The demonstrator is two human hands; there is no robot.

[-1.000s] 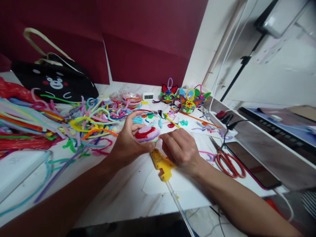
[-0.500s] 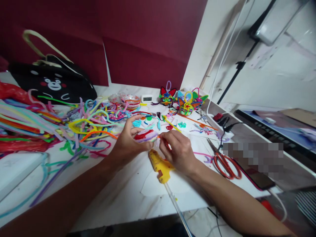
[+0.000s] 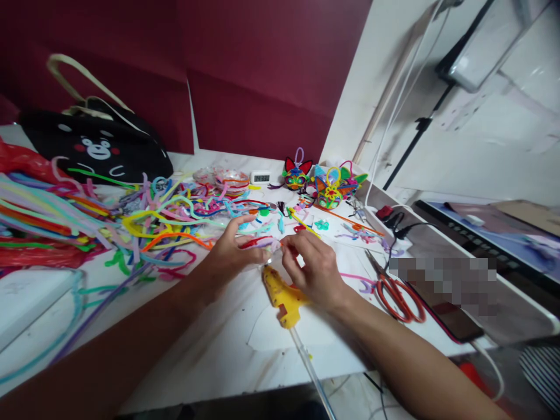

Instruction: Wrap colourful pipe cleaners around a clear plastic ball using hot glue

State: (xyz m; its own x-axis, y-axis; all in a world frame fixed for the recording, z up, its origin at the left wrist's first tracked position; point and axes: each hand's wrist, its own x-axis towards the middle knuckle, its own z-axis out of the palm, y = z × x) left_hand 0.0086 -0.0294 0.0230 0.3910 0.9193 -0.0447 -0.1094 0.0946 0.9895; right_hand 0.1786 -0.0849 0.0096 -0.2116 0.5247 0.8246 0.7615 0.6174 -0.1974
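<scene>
1. Clock directions are taken from the red-and-lilac piece (image 3: 259, 242), which is held up over the middle of the table (image 3: 210, 356).
2. The left hand (image 3: 230, 251), at 9 o'clock, pinches this piece between its thumb below and its fingers curled behind the far side.
3. The right hand (image 3: 317, 262) comes in from between 3 and 4 o'clock, thumb and forefinger curved into a ring, the tips just beside the piece's right edge; I cannot tell whether they close on anything.
4. A yellow glue gun (image 3: 282, 294) lies at 5 o'clock, nozzle toward the piece, its handle partly hidden by the right hand. A clear glue stick (image 3: 310, 364) extends from its rear past the table's edge.
5. Orange-handled scissors (image 3: 398, 297) lie at 4 o'clock, with a phone (image 3: 459, 328) just beyond them.
6. At 9 o'clock spreads a heap of colourful fuzzy stems (image 3: 52, 210); a black bag (image 3: 96, 146) sits at 10.
7. A small digital clock (image 3: 261, 177) stands at 12, a red-eared ornament (image 3: 297, 174) at 1, and an orange-eared ornament (image 3: 330, 189) at 2.
</scene>
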